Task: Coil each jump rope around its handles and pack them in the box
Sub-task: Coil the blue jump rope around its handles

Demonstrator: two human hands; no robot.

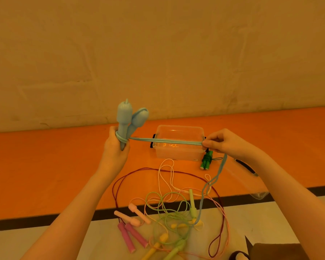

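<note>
1. Left hand [115, 147] grips the two blue handles [129, 119] upright, fingers curled round their lower ends, where a few turns of blue rope [167, 141] already sit.
2. Right hand [220, 141] pinches the doubled blue rope, stretched taut above the clear box [178, 147]; the slack trails down.
3. Coiling seems barely begun; next, the rope likely needs carrying round the handles.
4. A green coiled rope [206, 160] lies beside the box; other ropes [167, 209] lie loose nearer the person.

Looks like a gym or playroom: orange floor [45, 166] with a black line [45, 220] and pale strip, bare wall [158, 53], skipping ropes [167, 212] scattered about.
</note>
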